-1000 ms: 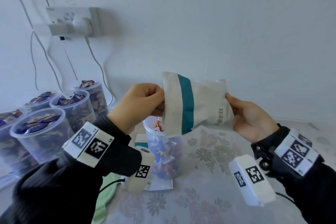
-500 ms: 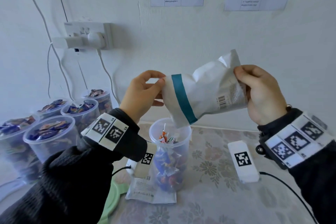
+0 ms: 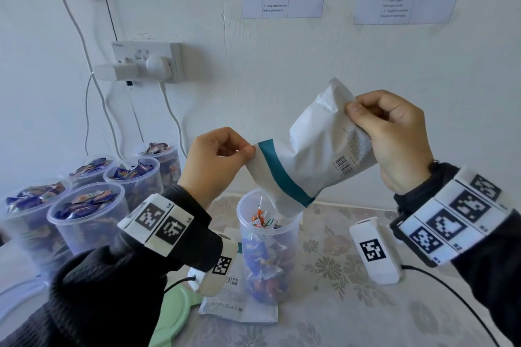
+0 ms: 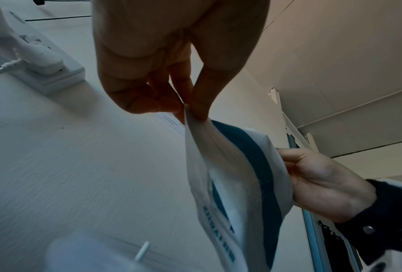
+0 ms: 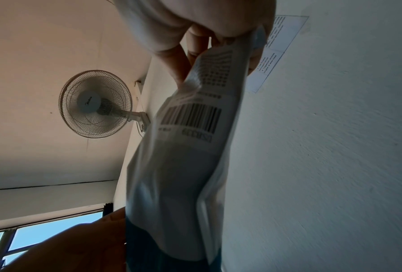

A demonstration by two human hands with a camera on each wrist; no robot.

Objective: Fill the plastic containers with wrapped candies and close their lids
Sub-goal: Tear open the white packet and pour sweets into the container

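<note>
The white candy bag (image 3: 307, 166) with the teal band is held tipped, closed end high and mouth low, so what is inside can slide down into the open plastic container (image 3: 267, 248) standing on the tabletop (image 3: 352, 304) right under it. The right hand (image 3: 394, 138) has its grip clenched on the raised bottom corner, and that lifts the bag. The left hand (image 3: 217, 160) pinches the edge by the mouth between thumb and fingertips, which I take as steering the opening over the rim. The mouth sits just at the rim, perhaps a little inside. The container is already well filled with wrapped candies (image 3: 263, 220), a white stick poking up near the top, and no lid is on it. Off to the left stand five more filled tubs (image 3: 84, 205), well apart from the pour. A flat empty packet (image 3: 239, 301) lies under the container's foot, and a pale green lid (image 3: 172, 315) lies nearer, partly behind the left sleeve. The sleeve and wrist unit hang close to the container.
</note>
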